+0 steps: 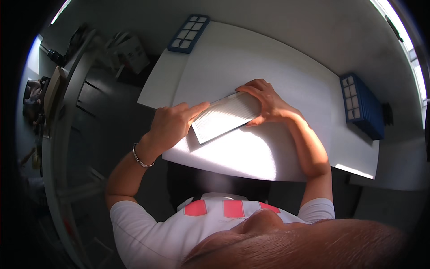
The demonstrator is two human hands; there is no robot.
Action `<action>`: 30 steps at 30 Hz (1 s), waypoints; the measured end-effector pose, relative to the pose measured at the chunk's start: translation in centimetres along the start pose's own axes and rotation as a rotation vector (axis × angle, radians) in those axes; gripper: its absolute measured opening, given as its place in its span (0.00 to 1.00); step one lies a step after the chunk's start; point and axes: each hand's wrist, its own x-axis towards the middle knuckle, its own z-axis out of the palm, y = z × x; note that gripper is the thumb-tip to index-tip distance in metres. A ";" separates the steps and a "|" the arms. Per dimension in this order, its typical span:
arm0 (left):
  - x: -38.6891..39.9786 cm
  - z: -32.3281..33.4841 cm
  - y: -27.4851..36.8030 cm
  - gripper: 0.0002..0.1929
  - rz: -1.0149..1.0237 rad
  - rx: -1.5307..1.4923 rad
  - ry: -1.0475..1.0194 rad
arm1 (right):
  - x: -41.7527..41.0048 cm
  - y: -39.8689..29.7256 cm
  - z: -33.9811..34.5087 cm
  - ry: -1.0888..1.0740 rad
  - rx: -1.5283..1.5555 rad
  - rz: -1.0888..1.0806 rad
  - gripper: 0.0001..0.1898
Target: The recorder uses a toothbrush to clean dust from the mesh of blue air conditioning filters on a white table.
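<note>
A rectangular pleated filter (223,117) with white pleats and a thin dark frame lies slantwise before me, low over the white table. My right hand (263,101) spans its far right end, thumb at the near edge and fingers at the far edge. At the left end, my left hand (176,122) holds the filter's corner, with the index finger stretched along the upper edge. The left thumb is hidden behind the hand. Bright sunlight falls across the filter's lower left half.
The white table (268,60) carries a blue-framed filter (188,33) with white windows at its far left corner. A stack of blue-framed filters (361,104) stands at the right edge. Left of the table are a white bag (129,52) and a pale rail (63,111).
</note>
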 end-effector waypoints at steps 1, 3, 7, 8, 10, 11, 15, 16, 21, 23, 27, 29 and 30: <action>0.1 0.2 0.2 0.21 -0.013 0.000 0.003 | 0.0 0.0 0.1 -0.010 0.000 -0.009 0.58; 0.9 0.9 0.3 0.21 0.063 0.038 0.049 | -0.2 0.3 0.0 -0.003 0.043 0.014 0.57; -0.5 0.0 -0.4 0.21 0.057 0.020 0.047 | -0.5 0.5 -0.1 -0.018 0.067 0.056 0.57; -1.5 -0.5 -0.4 0.20 0.007 -0.003 0.036 | -0.6 0.4 -0.1 -0.018 0.067 0.062 0.56; -2.7 -1.8 -0.7 0.19 -0.038 -0.001 0.027 | -0.2 0.5 -0.2 -0.014 0.066 0.062 0.56; -2.9 -1.8 -0.8 0.19 -0.042 0.000 0.028 | 0.0 0.4 -0.1 -0.021 0.051 0.068 0.56; -2.6 -0.4 -0.1 0.19 -0.059 0.006 0.056 | -0.2 0.3 -0.2 -0.025 0.048 0.075 0.56; -2.3 0.0 -0.2 0.20 -0.036 -0.002 0.085 | -0.1 0.2 -0.2 -0.034 0.046 0.064 0.56; -4.2 -2.8 -1.3 0.20 -0.107 0.009 -0.014 | -0.2 -0.1 -0.3 -0.047 0.036 0.103 0.57; -5.4 -3.6 -1.4 0.20 -0.148 0.004 -0.081 | -0.3 -0.1 -0.3 -0.031 0.047 0.110 0.57; -7.0 -4.7 -0.2 0.19 -0.198 -0.082 -0.064 | -0.2 -0.1 -0.2 -0.025 0.048 0.072 0.57; -6.7 -5.0 0.0 0.19 -0.231 -0.083 -0.076 | -0.2 0.0 -0.2 -0.017 0.040 0.064 0.56; -6.1 -5.1 -0.2 0.19 -0.229 -0.034 -0.076 | -0.2 0.0 -0.2 -0.008 0.030 0.057 0.56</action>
